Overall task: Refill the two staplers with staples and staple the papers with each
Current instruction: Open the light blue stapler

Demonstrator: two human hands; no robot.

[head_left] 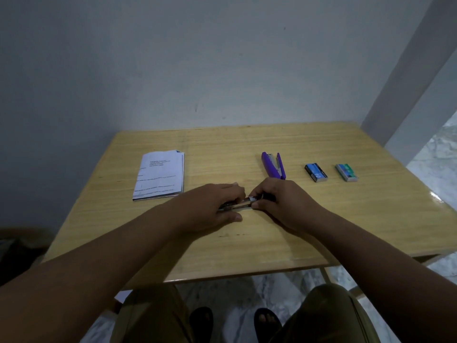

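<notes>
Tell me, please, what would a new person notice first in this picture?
First, the two hands, left hand and right hand, meeting at the table's middle, both gripping a dark metal stapler. Behind them lies a purple stapler, with the folded papers to its left and two small staple boxes to its right.

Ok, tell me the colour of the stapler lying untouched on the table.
Purple stapler, with a grey metal inner part; the head view shows it, lying beyond the hands.

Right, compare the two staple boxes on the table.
The blue box lies nearer the purple stapler; the green box lies further right. The blue box looks slightly larger. Both are small, lie flat on the table, untouched by either hand.
</notes>
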